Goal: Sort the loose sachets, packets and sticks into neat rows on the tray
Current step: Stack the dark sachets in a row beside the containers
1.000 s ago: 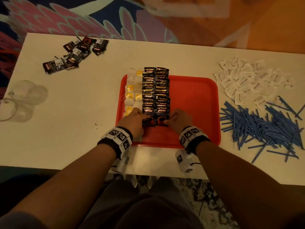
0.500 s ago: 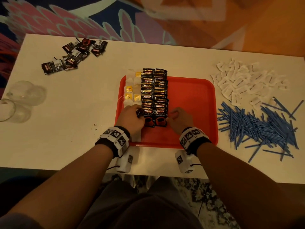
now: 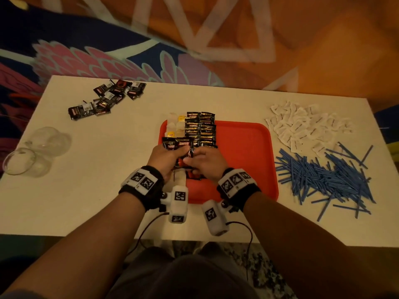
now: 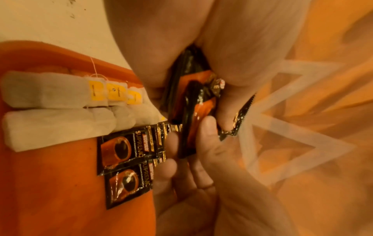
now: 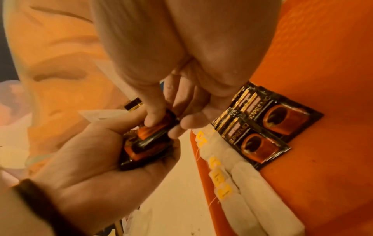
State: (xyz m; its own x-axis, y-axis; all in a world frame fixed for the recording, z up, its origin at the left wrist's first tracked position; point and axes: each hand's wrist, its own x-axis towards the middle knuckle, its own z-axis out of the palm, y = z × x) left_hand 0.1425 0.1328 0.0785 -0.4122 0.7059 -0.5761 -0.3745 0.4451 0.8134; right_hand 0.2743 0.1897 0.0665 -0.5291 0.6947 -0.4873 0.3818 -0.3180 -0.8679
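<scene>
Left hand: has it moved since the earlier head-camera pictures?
Yes. The left hand has lifted off the red plastic tray, where it pressed the near end of the rows, and now holds a stack of black coffee sachets above them.

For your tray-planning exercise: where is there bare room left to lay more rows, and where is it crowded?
Free: the tray's right half, bordered by the coffee packets and its right rim. Crowded: the left side, with tea bags, packet rows and both hands, left hand and right hand, gripping packets.
</scene>
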